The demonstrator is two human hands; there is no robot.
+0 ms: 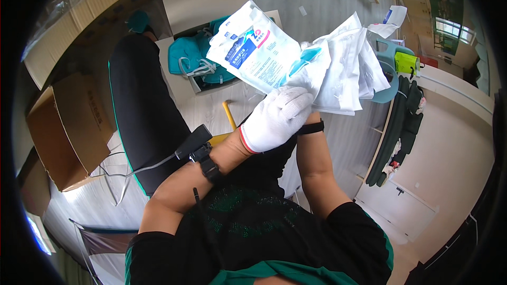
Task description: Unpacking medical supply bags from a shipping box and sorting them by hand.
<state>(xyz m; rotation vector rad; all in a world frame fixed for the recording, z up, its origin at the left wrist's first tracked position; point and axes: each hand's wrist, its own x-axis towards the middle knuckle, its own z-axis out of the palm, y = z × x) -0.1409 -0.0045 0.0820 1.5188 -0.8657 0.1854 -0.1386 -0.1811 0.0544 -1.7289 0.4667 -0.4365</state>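
My left hand (279,116), in a white glove with a red cuff, pinches the lower edge of a printed white mask packet (253,47). The packet looks torn at its right side, where a teal face mask (305,65) shows partly out of the wrapping. Several more white packets (346,74) fan out to the right in the air. My right forearm (316,158), with a black band at the wrist, runs up behind them; its hand is mostly hidden by the packets it holds. Beyond my left hand, an open cardboard box (203,0) contains teal masks (193,55) with white straps.
An open brown carton (66,132) lies at the left, with a grey cable (145,169) near it. At the right stand a blue-grey stool or chair (388,58) bearing a lime-green package (405,64), and a bench with dark cushions (393,132). Paper scraps (302,10) lie on the floor.
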